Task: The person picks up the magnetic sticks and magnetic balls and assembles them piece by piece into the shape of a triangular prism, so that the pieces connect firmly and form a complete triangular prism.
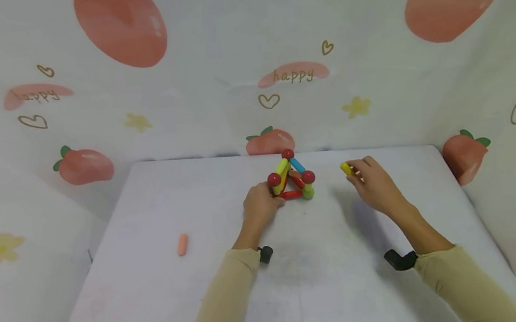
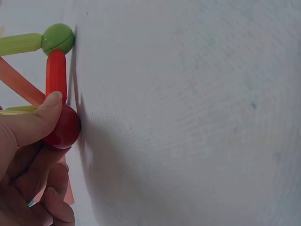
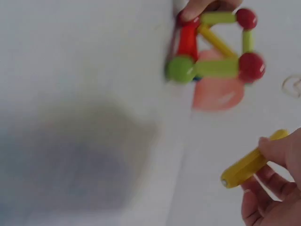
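A frame of magnetic sticks and balls stands near the table's back edge, with red balls at its top corners, including a front right one (image 1: 308, 177). Below that ball sits a green ball (image 1: 308, 193), joined by a red stick (image 2: 56, 75) to a lower red ball (image 2: 65, 129). My left hand (image 1: 259, 204) grips this lower ball, thumb over the stick's end. To the right of the frame and apart from it, my right hand (image 1: 377, 184) pinches a yellow magnetic stick (image 3: 247, 168) above the table, its metal-tipped end sticking out from the fingers.
One peach stick (image 1: 183, 244) lies loose on the white table (image 1: 135, 305), left of my left forearm. Behind the table hangs a fruit-printed cloth (image 1: 203, 108). Both wrists wear black camera mounts, such as the right one (image 1: 400, 260).
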{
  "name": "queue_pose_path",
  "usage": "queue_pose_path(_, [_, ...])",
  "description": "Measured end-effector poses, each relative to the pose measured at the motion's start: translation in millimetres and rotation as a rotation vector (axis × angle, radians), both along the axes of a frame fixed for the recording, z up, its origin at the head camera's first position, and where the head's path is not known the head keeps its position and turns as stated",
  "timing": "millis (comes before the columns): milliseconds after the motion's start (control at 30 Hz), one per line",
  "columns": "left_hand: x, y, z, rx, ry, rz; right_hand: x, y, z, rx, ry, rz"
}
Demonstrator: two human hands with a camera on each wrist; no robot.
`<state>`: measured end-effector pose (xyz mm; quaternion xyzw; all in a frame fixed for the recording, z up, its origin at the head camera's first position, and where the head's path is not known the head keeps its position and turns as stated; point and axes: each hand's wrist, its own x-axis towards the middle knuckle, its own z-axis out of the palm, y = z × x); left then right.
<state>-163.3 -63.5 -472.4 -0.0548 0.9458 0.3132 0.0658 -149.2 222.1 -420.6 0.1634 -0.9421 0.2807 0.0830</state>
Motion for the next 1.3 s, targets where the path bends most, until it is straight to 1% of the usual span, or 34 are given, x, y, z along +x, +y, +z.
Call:
queue_pose_path(100, [1.4, 1, 1.7, -0.017, -0.005, 0.008, -9.4, -32, 12.6, -0.079, 0.048, 0.044])
queue_pose_path(233, [1.8, 2, 2.8, -0.034, -0.008, 0.004, -17.4, -70, 23.4, -0.139, 0.093, 0.1])
queue_pose_path(367, [1.3, 1, 1.5, -0.042, 0.008, -0.009, -22.9, -96, 22.9, -0.174, 0.101, 0.194])
queue_pose_path(433, [1.4, 1, 0.9, -0.035, 0.018, -0.012, -25.0, -105, 19.7, -0.163, 0.106, 0.235])
queue_pose_path(500, [1.7, 0, 0.7, -0.024, 0.029, -0.01, -27.2, -111, 15.2, -0.119, 0.12, 0.261])
queue_pose_path(567, [1.8, 0, 0.9, -0.015, 0.033, -0.006, -29.4, -114, 9.1, -0.044, 0.162, 0.262])
queue_pose_path(700, [1.7, 1, 1.2, -0.011, 0.025, -0.005, -29.9, -113, -4.3, 0.097, 0.231, 0.239])
queue_pose_path(867, [1.9, 0, 3.3, -0.02, 0.02, -0.011, -27.0, -110, -15.2, 0.196, 0.285, 0.218])
queue_pose_path(1000, [1.7, 0, 4.4, -0.025, 0.021, -0.008, -26.7, -110, -23.6, 0.237, 0.346, 0.209])
queue_pose_path(1133, [1.2, 1, 4.3, -0.028, 0.018, -0.006, -26.0, -112, -30.1, 0.229, 0.414, 0.199])
queue_pose_path(1233, [0.8, 2, 4.0, -0.033, 0.01, -0.001, -25.6, -115, -33.1, 0.218, 0.45, 0.187])
queue_pose_path(1300, [0.5, 3, 3.4, -0.041, 0.007, 0.0, -25.2, -116, -34.2, 0.232, 0.468, 0.17])
